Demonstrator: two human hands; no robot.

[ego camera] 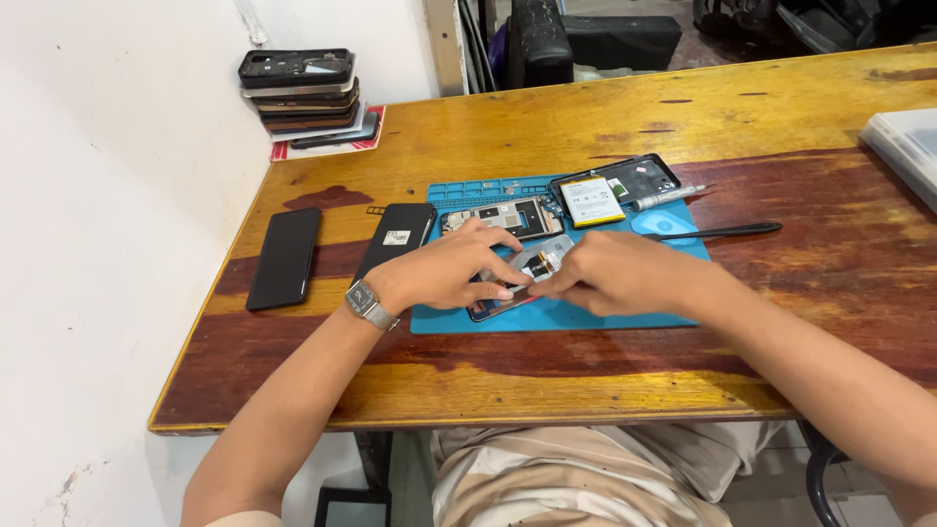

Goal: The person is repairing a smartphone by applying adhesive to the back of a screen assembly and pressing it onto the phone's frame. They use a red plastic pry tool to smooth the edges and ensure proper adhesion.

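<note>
Left hand (451,265) and right hand (607,274) both grip an opened phone (517,283) on the blue mat (586,314); a battery (590,201) lies beyond on the wooden surface (547,376).

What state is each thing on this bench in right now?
Opened phone: flat on the blue mat, gripped by both hands.
Left hand: fingers pressed on the phone.
Right hand: fingers pinching at the phone.
Phone frame: open, insides bare.
Back shell: open, face up.
Black phone: flat, screen dark.
Phone stack: piled by the wall.
</note>
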